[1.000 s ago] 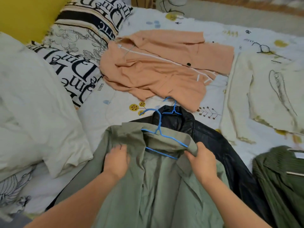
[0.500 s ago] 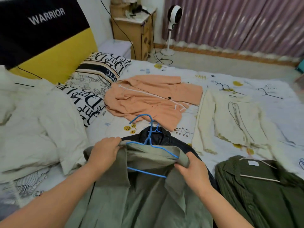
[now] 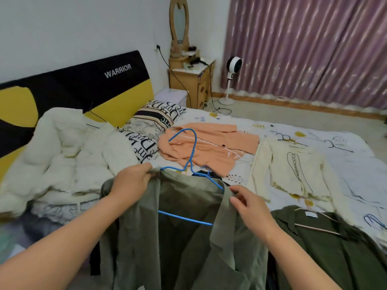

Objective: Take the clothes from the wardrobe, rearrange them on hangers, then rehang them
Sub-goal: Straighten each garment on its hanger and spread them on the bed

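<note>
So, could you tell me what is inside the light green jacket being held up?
A blue hanger: hook and lower bar show. Its shoulders are covered by the light green jacket.

head cam | forward-down over bed | hands close | single view

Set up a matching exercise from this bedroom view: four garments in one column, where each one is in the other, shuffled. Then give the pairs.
Garments:
1. sage green shirt
2. peach jacket
3. cream sweater
4. dark green shirt

Places:
A. flat on the bed, right of the peach jacket
B. held up on the blue hanger by both hands
C. lying near the printed pillow
D. at the lower right, on a pale hanger

Pairs: 1-B, 2-C, 3-A, 4-D
</note>
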Demonstrator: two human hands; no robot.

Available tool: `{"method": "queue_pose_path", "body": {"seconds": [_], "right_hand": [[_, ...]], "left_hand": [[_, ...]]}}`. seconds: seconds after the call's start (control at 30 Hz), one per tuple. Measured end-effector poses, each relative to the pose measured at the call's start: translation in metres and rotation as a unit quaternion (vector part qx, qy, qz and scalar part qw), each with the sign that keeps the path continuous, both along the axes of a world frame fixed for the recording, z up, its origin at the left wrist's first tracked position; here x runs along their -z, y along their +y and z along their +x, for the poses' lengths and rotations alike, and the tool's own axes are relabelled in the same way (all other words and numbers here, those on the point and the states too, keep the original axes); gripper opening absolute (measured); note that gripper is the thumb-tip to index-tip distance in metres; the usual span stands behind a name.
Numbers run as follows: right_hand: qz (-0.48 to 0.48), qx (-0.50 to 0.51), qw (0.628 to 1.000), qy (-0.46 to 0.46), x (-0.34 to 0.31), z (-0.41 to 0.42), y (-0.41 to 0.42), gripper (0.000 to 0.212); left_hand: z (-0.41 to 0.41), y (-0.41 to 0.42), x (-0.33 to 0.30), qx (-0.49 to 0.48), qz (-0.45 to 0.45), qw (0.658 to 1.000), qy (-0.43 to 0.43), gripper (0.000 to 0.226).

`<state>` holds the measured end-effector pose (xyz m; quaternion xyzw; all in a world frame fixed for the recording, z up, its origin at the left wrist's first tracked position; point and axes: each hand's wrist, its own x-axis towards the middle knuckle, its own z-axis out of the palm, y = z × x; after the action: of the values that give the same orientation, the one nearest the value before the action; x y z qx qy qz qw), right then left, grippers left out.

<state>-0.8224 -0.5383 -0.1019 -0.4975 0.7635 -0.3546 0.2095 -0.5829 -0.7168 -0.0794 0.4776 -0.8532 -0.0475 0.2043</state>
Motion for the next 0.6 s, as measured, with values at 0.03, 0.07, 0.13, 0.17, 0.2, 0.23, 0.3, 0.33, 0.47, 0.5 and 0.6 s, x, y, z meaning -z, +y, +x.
{"method": "queue_pose_path", "body": {"seconds": [0.03,0.07,0.13,0.17,0.2,0.23,0.3,0.33,0.47,0.5,0.6], "right_hand": [[-0.004,0.010,1.000,0.005,-0.006,0.007,0.008,0.025],[-0.008,0.021,1.000,0.008,-0.011,0.013,0.017,0.025],[-0.018,0.037,0.999,0.000,-0.019,0.029,0.034,0.024],[-0.023,0.046,0.999,-0.006,-0.023,0.039,0.043,0.022],[-0.030,0.056,0.998,-0.010,-0.026,0.048,0.052,0.019],[-0.039,0.069,0.997,-0.014,-0.029,0.059,0.062,0.018],[-0.051,0.101,0.994,-0.013,-0.032,0.080,0.081,0.022],[-0.055,0.117,0.992,-0.011,-0.034,0.091,0.090,0.022],[-0.094,0.187,0.977,-0.030,-0.035,0.143,0.132,0.020],[-0.104,0.202,0.974,-0.024,-0.036,0.156,0.143,0.021],[-0.122,0.245,0.962,-0.005,-0.041,0.183,0.178,0.024]], "left_hand": [[0.006,0.006,-0.008,0.006,0.010,1.000,-0.008,0.013],[0.012,0.012,-0.016,0.015,0.020,1.000,-0.014,0.013],[0.026,0.023,-0.028,0.033,0.032,0.999,-0.010,0.013],[0.034,0.029,-0.034,0.043,0.037,0.998,-0.006,0.014],[0.041,0.036,-0.038,0.053,0.043,0.998,-0.003,0.016],[0.049,0.042,-0.042,0.066,0.048,0.997,-0.002,0.017],[0.064,0.053,-0.046,0.087,0.055,0.995,-0.003,0.017],[0.072,0.059,-0.048,0.099,0.053,0.994,-0.006,0.019],[0.106,0.085,-0.052,0.150,0.036,0.987,-0.044,0.037],[0.114,0.091,-0.052,0.161,0.036,0.985,-0.055,0.037],[0.130,0.115,-0.053,0.197,0.044,0.976,-0.082,0.035]]}}
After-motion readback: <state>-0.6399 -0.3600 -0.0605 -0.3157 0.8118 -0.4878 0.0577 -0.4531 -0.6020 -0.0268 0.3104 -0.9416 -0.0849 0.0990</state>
